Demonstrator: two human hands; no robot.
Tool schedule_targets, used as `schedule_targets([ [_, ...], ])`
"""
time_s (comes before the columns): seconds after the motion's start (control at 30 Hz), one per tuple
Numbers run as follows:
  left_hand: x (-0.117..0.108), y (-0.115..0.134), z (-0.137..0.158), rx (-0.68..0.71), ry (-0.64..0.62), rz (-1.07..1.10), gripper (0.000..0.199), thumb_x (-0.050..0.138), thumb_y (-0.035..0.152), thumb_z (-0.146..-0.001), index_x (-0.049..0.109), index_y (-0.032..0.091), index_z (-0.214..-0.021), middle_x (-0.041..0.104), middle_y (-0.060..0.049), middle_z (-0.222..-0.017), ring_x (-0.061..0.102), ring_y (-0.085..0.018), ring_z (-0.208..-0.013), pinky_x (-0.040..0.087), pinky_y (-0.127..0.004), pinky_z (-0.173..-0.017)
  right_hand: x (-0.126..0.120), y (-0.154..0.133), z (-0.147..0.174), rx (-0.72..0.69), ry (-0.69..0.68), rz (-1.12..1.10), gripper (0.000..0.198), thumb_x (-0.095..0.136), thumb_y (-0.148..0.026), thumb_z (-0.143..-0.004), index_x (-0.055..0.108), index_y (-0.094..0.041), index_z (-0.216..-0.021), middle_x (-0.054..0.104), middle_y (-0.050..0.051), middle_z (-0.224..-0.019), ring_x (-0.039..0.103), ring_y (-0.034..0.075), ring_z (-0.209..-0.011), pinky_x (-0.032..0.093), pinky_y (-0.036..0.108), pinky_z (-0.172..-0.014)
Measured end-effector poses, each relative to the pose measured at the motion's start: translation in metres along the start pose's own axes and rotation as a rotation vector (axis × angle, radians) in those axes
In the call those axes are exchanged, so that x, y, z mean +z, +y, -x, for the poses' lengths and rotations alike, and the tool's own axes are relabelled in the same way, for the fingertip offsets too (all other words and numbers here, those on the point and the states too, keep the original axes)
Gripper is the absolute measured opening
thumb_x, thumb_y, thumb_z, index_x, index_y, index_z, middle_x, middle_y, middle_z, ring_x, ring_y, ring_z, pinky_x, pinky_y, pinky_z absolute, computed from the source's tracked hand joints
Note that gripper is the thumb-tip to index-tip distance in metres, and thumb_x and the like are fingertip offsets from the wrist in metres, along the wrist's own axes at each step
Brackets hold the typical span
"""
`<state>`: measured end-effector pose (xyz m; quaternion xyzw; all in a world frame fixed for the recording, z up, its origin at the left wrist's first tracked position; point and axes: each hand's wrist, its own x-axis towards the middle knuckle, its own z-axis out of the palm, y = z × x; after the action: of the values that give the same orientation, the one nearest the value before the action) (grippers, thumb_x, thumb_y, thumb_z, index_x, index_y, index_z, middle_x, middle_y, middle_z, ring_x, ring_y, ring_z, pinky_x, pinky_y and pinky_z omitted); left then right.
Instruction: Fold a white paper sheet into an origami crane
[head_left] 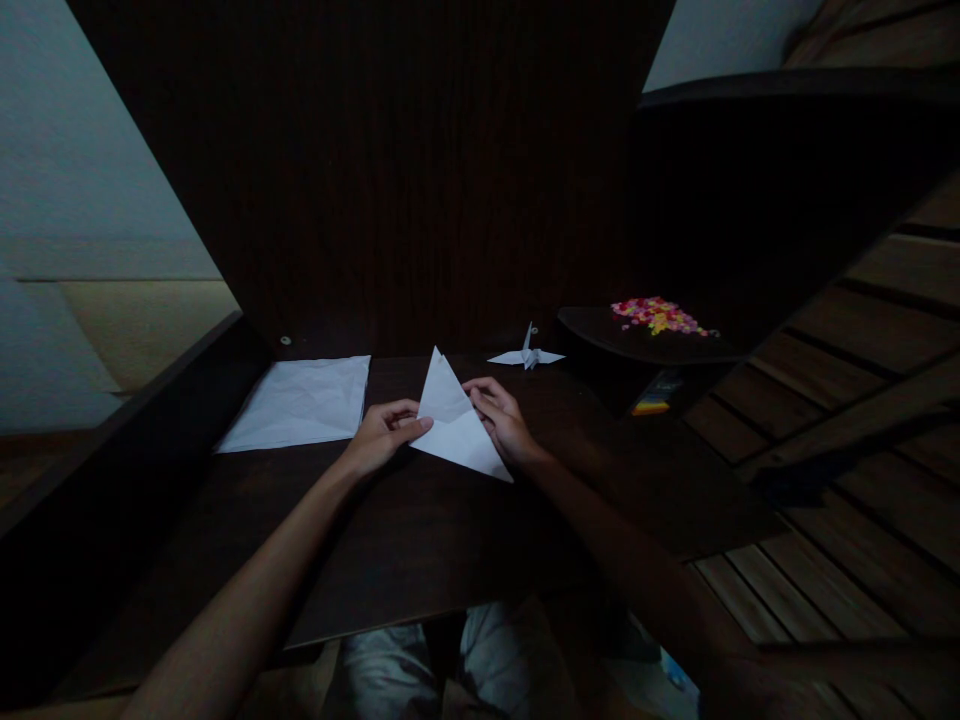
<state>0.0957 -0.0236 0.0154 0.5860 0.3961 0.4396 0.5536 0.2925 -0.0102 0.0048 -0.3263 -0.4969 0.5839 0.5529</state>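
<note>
Both hands hold a white sheet of paper (459, 428) folded into a triangle, over the dark desk. My left hand (386, 432) pinches its left corner, thumb on top and fingers behind. On the right edge, my right hand (501, 418) grips the paper with thumb and fingers bent round it. One point of the triangle stands up and away from me, with a second layer showing at the tip; another points to the lower right. A finished white paper crane (529, 355) sits just beyond my right hand, wings spread.
A stack of white paper (300, 405) lies on the desk (420, 540) at the left. Small pink and yellow pieces (660, 315) are heaped on a low corner shelf (600, 335) at the right. A dark panel (420, 180) rises behind; a side board (135, 430) borders the left.
</note>
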Motion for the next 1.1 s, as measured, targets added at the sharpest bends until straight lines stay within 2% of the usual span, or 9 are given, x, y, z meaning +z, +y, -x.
schedule_targets([
  [0.17,0.0,0.002,0.001,0.025,0.026,0.024,0.028,0.074,0.038,-0.068,0.065,0.014,-0.08,0.065,-0.001,-0.063,0.056,-0.012,-0.044,0.046,-0.024,-0.04,0.0,0.0,0.002,0.145,-0.078,-0.038,0.027,0.07,-0.031,-0.066,0.053,-0.023,-0.084,0.061,-0.003,-0.072,0.054,0.012,-0.059,0.04,0.02,-0.047],
  [0.33,0.0,0.003,0.0,0.064,0.078,0.045,0.029,0.075,0.038,-0.067,0.064,0.014,-0.079,0.065,-0.001,-0.06,0.057,-0.012,-0.042,0.048,-0.024,-0.042,0.0,-0.002,0.004,0.287,-0.21,0.062,0.015,0.066,-0.028,-0.065,0.059,-0.017,-0.073,0.062,0.001,-0.07,0.054,0.012,-0.059,0.04,0.021,-0.047],
  [0.43,-0.001,0.002,-0.002,0.101,0.118,0.11,0.028,0.077,0.037,-0.065,0.064,0.015,-0.076,0.067,-0.002,-0.069,0.061,-0.014,-0.052,0.052,-0.026,-0.048,0.001,-0.003,0.003,0.265,-0.185,0.091,0.019,0.067,-0.034,-0.066,0.061,-0.017,-0.072,0.06,0.001,-0.064,0.051,0.011,-0.052,0.037,0.02,-0.043],
  [0.57,-0.004,0.004,-0.004,0.118,0.167,0.246,0.028,0.073,0.04,-0.068,0.067,0.017,-0.082,0.067,-0.007,-0.099,0.063,-0.021,-0.087,0.055,-0.032,-0.067,-0.002,-0.004,0.0,0.154,-0.046,0.052,0.026,0.07,-0.041,-0.066,0.061,-0.017,-0.072,0.058,-0.001,-0.061,0.048,0.01,-0.051,0.035,0.02,-0.043],
  [0.7,-0.013,0.012,-0.004,0.061,0.19,0.339,0.044,0.056,0.056,-0.077,0.066,0.016,-0.064,0.064,-0.011,-0.114,0.06,-0.027,-0.101,0.053,-0.035,-0.077,-0.005,-0.003,-0.002,0.064,0.097,0.006,0.029,0.073,-0.044,-0.064,0.06,-0.019,-0.073,0.06,-0.001,-0.067,0.052,0.012,-0.06,0.038,0.021,-0.051],
  [0.77,-0.018,0.015,-0.004,0.019,0.165,0.333,0.047,0.056,0.059,-0.075,0.065,0.015,-0.06,0.064,-0.013,-0.115,0.061,-0.029,-0.1,0.052,-0.037,-0.078,-0.006,-0.002,-0.003,0.046,0.118,0.015,0.031,0.073,-0.045,-0.063,0.059,-0.02,-0.072,0.06,-0.001,-0.066,0.053,0.013,-0.061,0.038,0.022,-0.052],
  [0.87,-0.026,0.014,-0.003,-0.033,0.097,0.217,0.023,0.077,0.031,-0.059,0.069,0.015,-0.073,0.067,-0.011,-0.107,0.063,-0.027,-0.096,0.052,-0.034,-0.076,-0.008,-0.001,-0.004,0.031,0.127,0.01,0.034,0.075,-0.047,-0.062,0.057,-0.02,-0.07,0.06,-0.001,-0.065,0.052,0.013,-0.058,0.039,0.024,-0.054],
  [0.97,-0.032,0.01,-0.002,-0.049,-0.028,0.112,0.046,0.079,0.015,-0.052,0.069,0.018,-0.098,0.07,-0.008,-0.1,0.064,-0.023,-0.091,0.052,-0.031,-0.075,-0.012,0.001,-0.006,0.037,0.13,0.0,0.036,0.076,-0.047,-0.059,0.056,-0.019,-0.069,0.058,-0.001,-0.06,0.05,0.013,-0.054,0.038,0.025,-0.053],
  [1.1,-0.035,0.009,0.0,0.005,-0.115,-0.063,0.046,0.076,0.019,-0.062,0.067,0.018,-0.107,0.069,-0.009,-0.098,0.065,-0.022,-0.089,0.052,-0.035,-0.077,-0.015,0.005,-0.008,0.041,0.141,-0.011,0.036,0.077,-0.047,-0.058,0.057,-0.019,-0.068,0.06,0.0,-0.061,0.052,0.013,-0.056,0.038,0.025,-0.052],
])
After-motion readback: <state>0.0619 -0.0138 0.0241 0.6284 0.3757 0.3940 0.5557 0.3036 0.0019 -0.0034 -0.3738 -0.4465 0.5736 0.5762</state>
